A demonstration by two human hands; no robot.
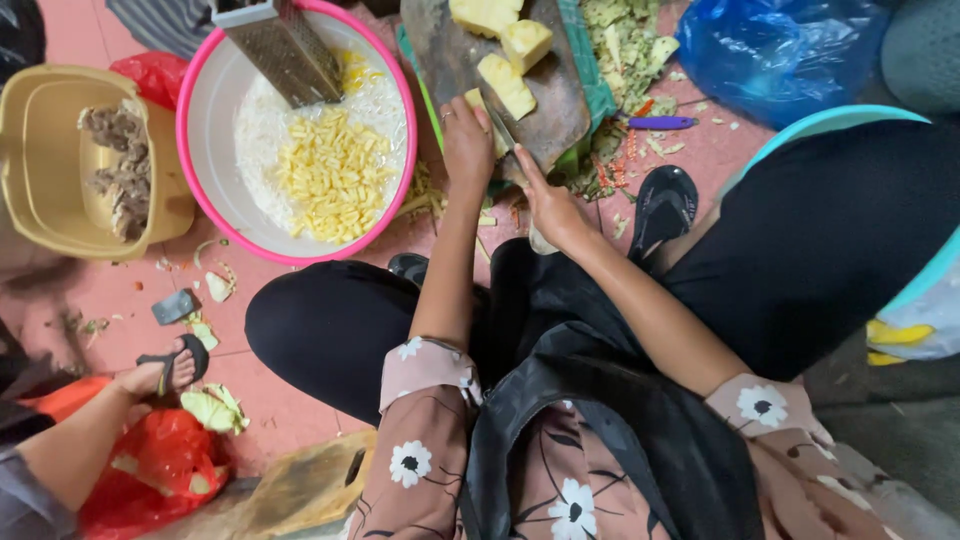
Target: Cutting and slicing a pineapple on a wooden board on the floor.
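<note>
Yellow fruit chunk being sliced on the wooden cutting board (560, 100).

The chunk (478, 108) at the board's near edge is pinned under the left hand (467, 140), fingers curled over it, so it stays put under the blade. The knife (497, 124) is gripped closed in the right hand (550, 205). The pink basin (200, 90) left of the board is kept close for the cut strips (335, 175).

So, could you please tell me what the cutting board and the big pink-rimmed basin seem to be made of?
The cutting board looks like wood: dark, matte, worn brown surface. The basin looks like plastic: glossy, uniformly white inside with a bright pink rim. Neither can be confirmed by look alone.
</note>
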